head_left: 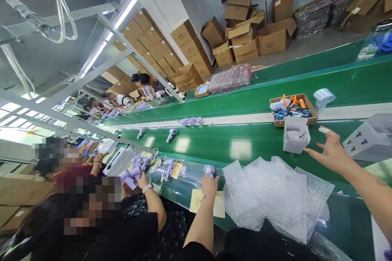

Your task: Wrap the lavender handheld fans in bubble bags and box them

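My left hand (pixel 210 186) is wrapped round a small light-purple handheld fan (pixel 209 170), its round head showing above the fingers. My right hand (pixel 330 153) is raised over the belt with thumb and fingers spread, holding nothing. Close to its thumb stands a small open white box (pixel 295 136) with whitish wrapping inside. Between my arms lies a loose pile of clear bubble-wrap bags (pixel 269 191). A yellow paper with handwriting (pixel 199 202) lies beneath my left wrist.
A carton of tools and parts (pixel 309 119) stands beyond the white box, beside a white-and-purple fan (pixel 324 97). Several fans lie along the green belt (pixel 208 140). At left, a co-worker's hand (pixel 142 180) holds fans. A larger white box (pixel 372 138) stands at right.
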The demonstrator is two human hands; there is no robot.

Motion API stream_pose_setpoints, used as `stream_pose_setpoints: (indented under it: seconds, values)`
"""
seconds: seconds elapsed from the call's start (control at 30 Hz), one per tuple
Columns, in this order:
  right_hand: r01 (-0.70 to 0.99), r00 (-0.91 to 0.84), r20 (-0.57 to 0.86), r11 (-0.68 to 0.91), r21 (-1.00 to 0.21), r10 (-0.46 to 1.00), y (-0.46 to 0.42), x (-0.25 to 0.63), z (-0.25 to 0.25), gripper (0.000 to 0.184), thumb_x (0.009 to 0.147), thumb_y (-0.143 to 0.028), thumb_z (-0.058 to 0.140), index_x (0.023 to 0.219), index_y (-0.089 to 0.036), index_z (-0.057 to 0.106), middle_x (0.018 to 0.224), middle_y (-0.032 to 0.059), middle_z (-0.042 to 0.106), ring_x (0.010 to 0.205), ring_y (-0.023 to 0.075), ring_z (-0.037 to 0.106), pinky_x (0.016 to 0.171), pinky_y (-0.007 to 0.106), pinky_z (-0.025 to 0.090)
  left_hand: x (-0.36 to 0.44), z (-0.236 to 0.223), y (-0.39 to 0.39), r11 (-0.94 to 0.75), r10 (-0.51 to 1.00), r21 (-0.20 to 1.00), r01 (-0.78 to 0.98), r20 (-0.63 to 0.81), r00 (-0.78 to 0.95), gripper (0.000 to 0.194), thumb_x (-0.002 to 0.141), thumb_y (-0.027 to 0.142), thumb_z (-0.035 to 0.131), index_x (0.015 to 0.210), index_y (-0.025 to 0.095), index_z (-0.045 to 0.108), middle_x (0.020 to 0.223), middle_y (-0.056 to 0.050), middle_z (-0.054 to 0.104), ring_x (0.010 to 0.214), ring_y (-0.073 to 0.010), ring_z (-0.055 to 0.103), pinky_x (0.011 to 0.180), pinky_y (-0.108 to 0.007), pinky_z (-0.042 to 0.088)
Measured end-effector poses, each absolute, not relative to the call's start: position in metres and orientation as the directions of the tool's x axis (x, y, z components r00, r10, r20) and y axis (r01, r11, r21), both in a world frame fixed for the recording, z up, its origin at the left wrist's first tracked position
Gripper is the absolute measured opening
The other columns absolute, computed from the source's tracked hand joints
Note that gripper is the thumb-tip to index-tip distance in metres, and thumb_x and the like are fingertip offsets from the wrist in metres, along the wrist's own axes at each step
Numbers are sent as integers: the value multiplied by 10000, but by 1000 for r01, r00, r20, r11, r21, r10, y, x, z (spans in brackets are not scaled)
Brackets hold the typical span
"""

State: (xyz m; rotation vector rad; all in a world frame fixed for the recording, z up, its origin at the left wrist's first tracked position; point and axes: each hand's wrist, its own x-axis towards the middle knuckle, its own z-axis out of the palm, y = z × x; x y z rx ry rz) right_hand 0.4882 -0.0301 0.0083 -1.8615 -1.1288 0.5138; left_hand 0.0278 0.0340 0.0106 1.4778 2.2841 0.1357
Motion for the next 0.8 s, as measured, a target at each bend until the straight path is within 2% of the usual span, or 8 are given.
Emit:
stream_pose_setpoints:
  seconds: [0.13, 0.23, 0.33, 0.43, 0.5, 0.57, 0.67, 0.8]
  values:
    - [310, 433, -102, -254, -916, 896, -83, 448, 25, 416, 738, -484, 569, 1062, -235, 492, 1054, 125, 614, 870, 282, 640, 775, 422, 518, 24, 18, 39, 503, 853, 382, 775, -361, -376, 398, 683, 300, 671, 1011, 118, 541, 995, -204, 642, 1003, -324, 605, 835, -398, 414]
    - [-11, 191, -387, -392, -920, 902, -118, 400, 34, 344, 740, -508, 606, 909, -213, 556, 795, 60, 649, 761, 234, 641, 650, 347, 526, 36, 29, 39, 505, 856, 514, 693, -402, -325, 335, 727, 383, 630, 929, 122, 572, 922, -172, 654, 943, -312, 625, 769, -371, 445]
    - [-389, -36, -633, -594, -704, 773, -126, 348, 40, 348, 747, -478, 649, 934, -193, 582, 962, 98, 674, 870, 223, 649, 710, 317, 533, 74, 32, 13, 461, 880, 663, 590, -426, -209, 372, 787, 448, 554, 965, 122, 566, 924, -128, 656, 872, -243, 639, 708, -308, 472]
    - [-679, -224, -609, -570, -463, 761, -113, 305, 41, 370, 769, -451, 648, 1046, -219, 571, 1230, 104, 594, 1072, 240, 593, 817, 357, 530, 118, 25, -33, 414, 893, 783, 465, -448, -42, 394, 762, 442, 597, 1020, 149, 540, 873, -70, 663, 764, -178, 636, 652, -255, 479]
    - [-758, -201, -562, -491, -429, 802, -105, 288, 39, 335, 777, -403, 653, 1050, -225, 575, 1219, 81, 604, 1054, 231, 600, 798, 350, 542, 130, 20, -60, 366, 888, 887, 282, -424, 179, 427, 775, 466, 586, 1057, 158, 494, 830, -59, 653, 664, -160, 613, 588, -257, 469]
    - [-783, -85, -577, -413, -466, 812, -102, 285, 36, 298, 751, -305, 691, 1015, -218, 585, 1108, 57, 651, 944, 200, 635, 759, 311, 554, 122, 14, -77, 254, 916, 927, 278, -322, 239, 364, 847, 467, 483, 1047, 163, 477, 828, -62, 633, 648, -155, 592, 599, -282, 469]
    - [-768, 24, -651, -403, -498, 759, -111, 298, 31, 301, 716, -212, 721, 984, -227, 584, 928, 14, 664, 787, 159, 636, 688, 285, 571, 84, -1, -82, -91, 944, 779, 620, -130, 302, 323, 820, 401, 538, 1038, 163, 522, 971, -98, 595, 885, -215, 567, 804, -375, 454]
    - [-740, -69, -703, -509, -440, 708, -132, 319, 33, 286, 715, -205, 716, 963, -245, 578, 760, -24, 601, 660, 135, 596, 661, 296, 578, 48, -29, -75, -394, 824, 442, 806, -218, 522, 325, 754, 249, 612, 1067, 164, 595, 1020, -120, 576, 1014, -284, 496, 885, -434, 403]
